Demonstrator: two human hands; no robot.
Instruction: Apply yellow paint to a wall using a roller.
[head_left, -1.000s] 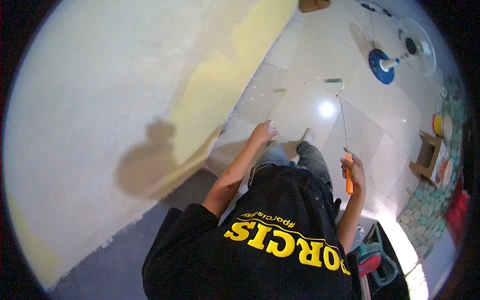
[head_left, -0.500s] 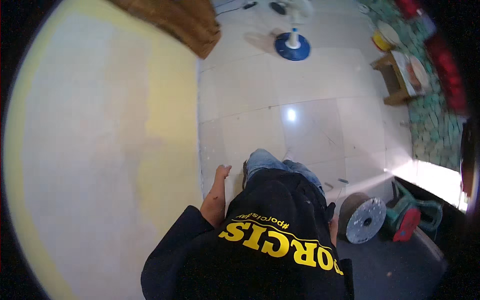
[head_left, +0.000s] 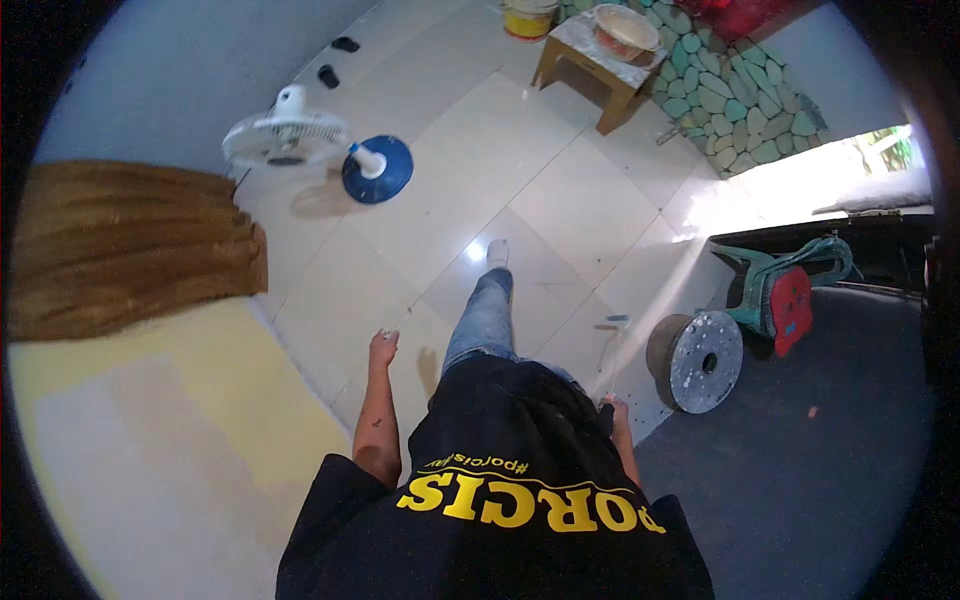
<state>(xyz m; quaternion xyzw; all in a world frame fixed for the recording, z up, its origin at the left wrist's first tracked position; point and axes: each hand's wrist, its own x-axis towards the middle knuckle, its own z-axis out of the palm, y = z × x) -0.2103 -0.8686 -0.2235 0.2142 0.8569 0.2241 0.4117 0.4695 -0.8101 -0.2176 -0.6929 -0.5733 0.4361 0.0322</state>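
Note:
My left hand (head_left: 384, 347) hangs beside my left leg, with its fingers curled in. A whitish spot shows at its fingertips, too small to name. On the other side, my right hand (head_left: 617, 410) is partly covered by my black shirt and closed around a handle. From it a thin wire frame reaches forward to a small grey-blue paint roller (head_left: 618, 320), held above the tiles. One leg in blue jeans is stretched forward in mid-stride.
A white fan on a blue base (head_left: 377, 170) stands ahead left, near a brown curtain (head_left: 130, 250). At right are a paint-spotted spool (head_left: 705, 362) and a green chair (head_left: 765, 285) with a red cloth. A low wooden table (head_left: 600, 65) carries a basin (head_left: 625, 30).
I have turned to the right and stepped forward. The yellow-edged wall has swung to the lower left, and the fan appears closer. The roller has moved along with my right hand.

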